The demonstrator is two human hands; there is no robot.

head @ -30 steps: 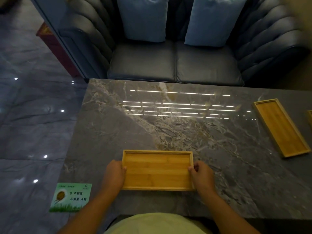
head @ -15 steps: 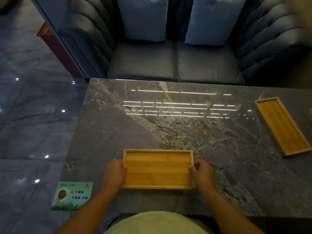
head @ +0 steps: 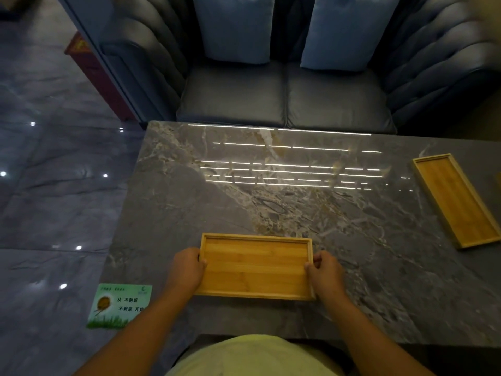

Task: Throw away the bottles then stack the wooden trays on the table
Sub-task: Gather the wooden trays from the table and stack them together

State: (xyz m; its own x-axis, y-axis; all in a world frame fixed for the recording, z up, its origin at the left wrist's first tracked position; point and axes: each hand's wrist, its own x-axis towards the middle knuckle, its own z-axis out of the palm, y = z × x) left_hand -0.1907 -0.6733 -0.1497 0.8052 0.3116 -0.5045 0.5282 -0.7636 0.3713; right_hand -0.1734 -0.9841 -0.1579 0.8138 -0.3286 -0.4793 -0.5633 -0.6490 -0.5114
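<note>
We hold a shallow rectangular wooden tray [head: 256, 267] near the table's [head: 189, 207] near edge, our left hand [head: 185, 270] gripping its left end and our right hand [head: 325, 272] pinching its right end. Wide bare marble lies beyond it, glossy, grey and veined. A second wooden tray [head: 455, 202] lies angled, well apart at the right edge. A green card [head: 119, 306] sits at the left corner. Since a second ago, tray and hands have hardly moved.
</note>
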